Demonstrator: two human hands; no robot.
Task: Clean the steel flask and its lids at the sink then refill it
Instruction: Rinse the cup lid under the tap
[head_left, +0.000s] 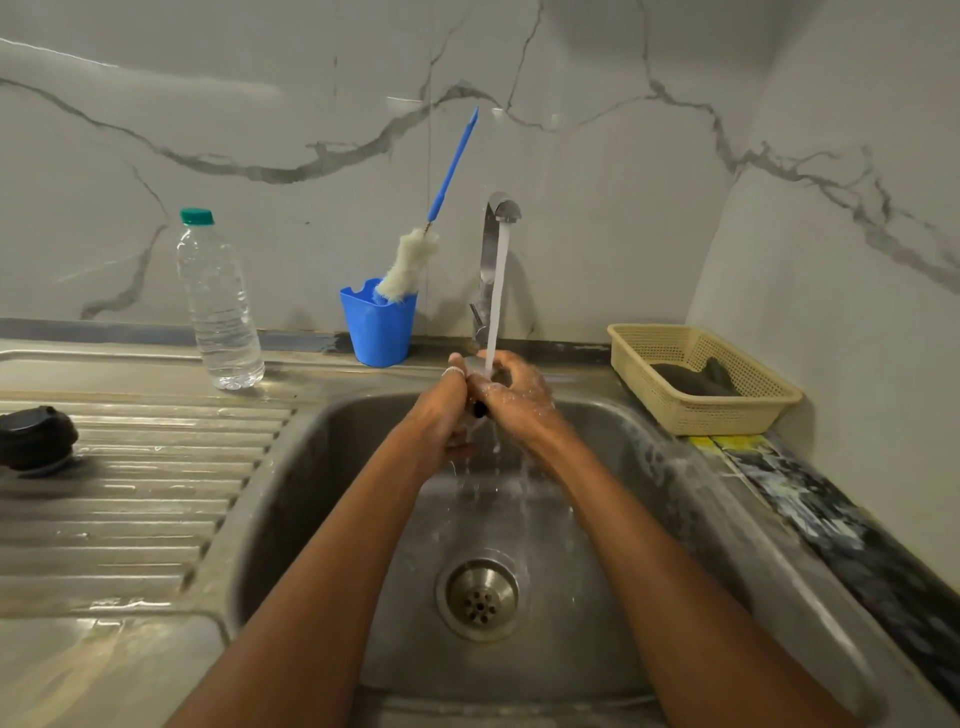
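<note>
Fingers (456, 371) of both hands curl round a small steel piece (474, 365) under the running tap (491, 260).
Left hand (441, 410) and right hand (514, 400) meet near the back edge of the sink (322, 467), gripping the piece, which is black at its lower end and mostly hidden; whether it is flask or lid cannot be told. A black lid (36, 439) sits at the draining board's (145, 493) left edge. Along the back edge stand a water bottle (221, 306) and a blue cup (379, 327) holding a brush (410, 260); a basket (701, 410) sits at the right.
</note>
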